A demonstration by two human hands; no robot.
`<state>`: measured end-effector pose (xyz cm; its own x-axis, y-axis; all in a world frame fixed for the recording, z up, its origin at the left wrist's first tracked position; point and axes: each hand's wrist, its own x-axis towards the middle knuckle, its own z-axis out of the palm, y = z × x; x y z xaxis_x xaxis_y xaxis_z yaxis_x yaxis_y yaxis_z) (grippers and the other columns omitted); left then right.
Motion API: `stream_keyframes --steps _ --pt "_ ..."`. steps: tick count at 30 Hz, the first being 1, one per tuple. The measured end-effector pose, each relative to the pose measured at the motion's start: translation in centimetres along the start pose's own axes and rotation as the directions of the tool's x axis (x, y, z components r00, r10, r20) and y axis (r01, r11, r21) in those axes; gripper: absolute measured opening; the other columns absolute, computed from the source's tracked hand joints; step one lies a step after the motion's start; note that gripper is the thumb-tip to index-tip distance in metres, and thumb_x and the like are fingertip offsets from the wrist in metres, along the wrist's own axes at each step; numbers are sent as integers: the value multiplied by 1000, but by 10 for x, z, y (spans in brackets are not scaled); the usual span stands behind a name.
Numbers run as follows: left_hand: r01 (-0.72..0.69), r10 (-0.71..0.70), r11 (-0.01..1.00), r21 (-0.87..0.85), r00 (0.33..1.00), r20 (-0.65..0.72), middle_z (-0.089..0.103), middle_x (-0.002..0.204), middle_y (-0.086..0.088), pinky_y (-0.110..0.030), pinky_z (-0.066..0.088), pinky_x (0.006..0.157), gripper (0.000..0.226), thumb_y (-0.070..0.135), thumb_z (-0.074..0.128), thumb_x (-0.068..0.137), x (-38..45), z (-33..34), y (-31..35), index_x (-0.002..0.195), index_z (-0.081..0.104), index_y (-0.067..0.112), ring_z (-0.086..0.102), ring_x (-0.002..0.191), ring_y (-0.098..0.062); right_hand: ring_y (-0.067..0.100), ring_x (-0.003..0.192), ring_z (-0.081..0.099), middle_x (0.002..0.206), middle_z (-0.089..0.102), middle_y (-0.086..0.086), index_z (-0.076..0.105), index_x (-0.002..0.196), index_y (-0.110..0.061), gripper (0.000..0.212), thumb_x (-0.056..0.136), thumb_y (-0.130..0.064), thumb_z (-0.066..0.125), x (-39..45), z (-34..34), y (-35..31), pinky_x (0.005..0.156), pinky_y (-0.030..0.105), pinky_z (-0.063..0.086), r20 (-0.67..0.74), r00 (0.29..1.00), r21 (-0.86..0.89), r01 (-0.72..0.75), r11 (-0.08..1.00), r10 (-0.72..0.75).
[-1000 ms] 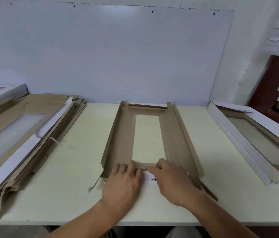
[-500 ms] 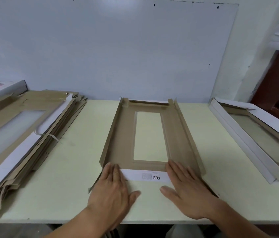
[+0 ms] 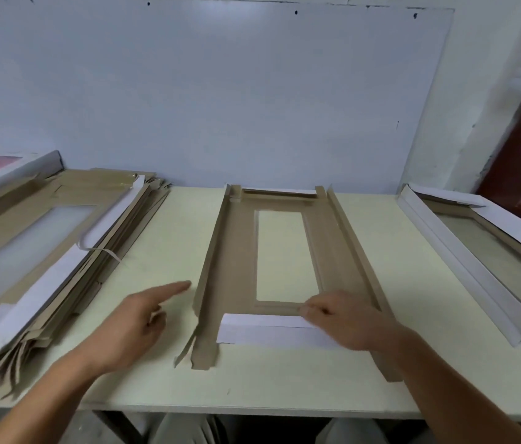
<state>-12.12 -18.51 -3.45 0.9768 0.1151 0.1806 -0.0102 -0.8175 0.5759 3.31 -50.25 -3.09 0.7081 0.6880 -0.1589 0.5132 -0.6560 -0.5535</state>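
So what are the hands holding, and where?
Left hand holds nothing; right hand touches the white flap at its right end, grip unclear.

Bare table lies between the cardboard stack and box blank.
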Motion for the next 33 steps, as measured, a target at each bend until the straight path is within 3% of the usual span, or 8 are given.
stream_keyframes --steps 2,6,13,21,25,29,31,33 --pt "-135 134 991 -11 965 224 51 141 22 -7 23 110 81 -15 40 80 -1 8 2 146 39 32 37 134 8 5 68 55 78 62 -14 68 87 -33 19 95 -47 57 3 4 -15 67 28 44 139 990 -13 39 999 -37" --pt "-166 160 986 -15 916 368 26 154 28 -6 17 112 90 -6 52 83 5 19 2 153 13 36 22 141 11 10 102 57 112 61 -14 59 130 -38 46 90 -61 56 -4 26 -33 89 34 48 196 969 -218 192 957 -149" --pt "-234 252 968 -95 872 419 38 151 19 -24 24 119 54 2 59 92 14 27 -7 138 54 29 19 145 6 15 117 41 125 44 -7 48 142 -34 54 95 -61 42 -39 68 -44 101 32 36 51 931 -400 350 847 -361" --pt "-64 179 944 -322 922 342 61 133 16 -24 36 112 25 10 63 94 18 33 -12 108 76 27 42 137 -2 11 100 64 114 64 -10 68 121 -33 61 77 -71 49 -62 89 -36 79 23 53 -113 869 -575 338 745 -481" --pt "-170 242 955 -244 921 304 68 113 4 -30 42 105 36 31 50 102 22 36 -3 89 70 3 49 131 -10 3 105 66 117 70 -17 76 108 -33 48 83 -61 47 -71 79 -34 84 17 53 -171 865 -511 331 793 -472" --pt "-152 184 978 -142 951 250 65 106 0 -34 44 95 36 34 46 102 20 39 5 70 51 16 54 118 -16 -4 99 64 104 73 -19 76 101 -28 28 96 -42 52 -81 50 -24 90 15 48 -159 907 -231 351 908 -391" --pt "-220 219 975 -13 956 196 60 116 4 -29 40 98 32 34 41 103 17 47 12 82 57 17 51 117 -14 -1 75 60 78 66 -17 69 83 -27 22 95 -38 54 -83 34 -12 73 21 49 -206 928 -182 275 944 -310" --pt "-309 289 941 140 946 148 54 119 3 -29 39 98 35 36 34 102 15 57 19 92 58 13 47 116 -16 5 54 46 55 46 -16 50 64 -29 30 92 -31 63 -81 21 6 55 28 42 -479 857 -167 124 978 -191"
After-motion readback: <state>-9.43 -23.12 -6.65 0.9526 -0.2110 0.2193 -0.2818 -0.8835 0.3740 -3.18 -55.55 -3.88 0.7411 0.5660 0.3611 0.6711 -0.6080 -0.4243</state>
